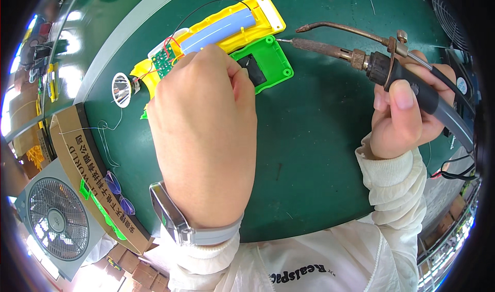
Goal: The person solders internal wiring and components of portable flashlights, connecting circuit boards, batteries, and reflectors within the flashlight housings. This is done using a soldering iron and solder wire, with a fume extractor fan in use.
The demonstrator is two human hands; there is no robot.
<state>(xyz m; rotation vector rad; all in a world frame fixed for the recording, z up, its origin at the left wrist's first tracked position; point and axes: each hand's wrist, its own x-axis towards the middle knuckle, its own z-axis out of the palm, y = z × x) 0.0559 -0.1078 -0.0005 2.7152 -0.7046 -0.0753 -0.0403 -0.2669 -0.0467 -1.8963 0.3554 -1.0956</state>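
Observation:
My right hand point(405, 111) is closed round the dark handle of a soldering iron point(332, 51), which has a thin metal feed tube point(350, 30) clamped above it. The iron's tip points left, close to the corner of a green plastic shell point(276, 71). Over that shell's left part, my left hand point(203, 93) is closed with its back up; its fingertips and whatever they hold are hidden. Just beyond lies a yellow shell point(234, 43) carrying a blue cylindrical battery point(219, 30). A small green circuit board point(163, 62) with red wires sits beside a round silver reflector point(121, 90).
Thin solder wire point(105, 142) curls on the green mat point(304, 153) at left. Next to it stands a cardboard box point(87, 173), with blue-lensed glasses point(119, 193) and a grey fan point(56, 220) nearby. A round wire grille point(447, 21) is at far right.

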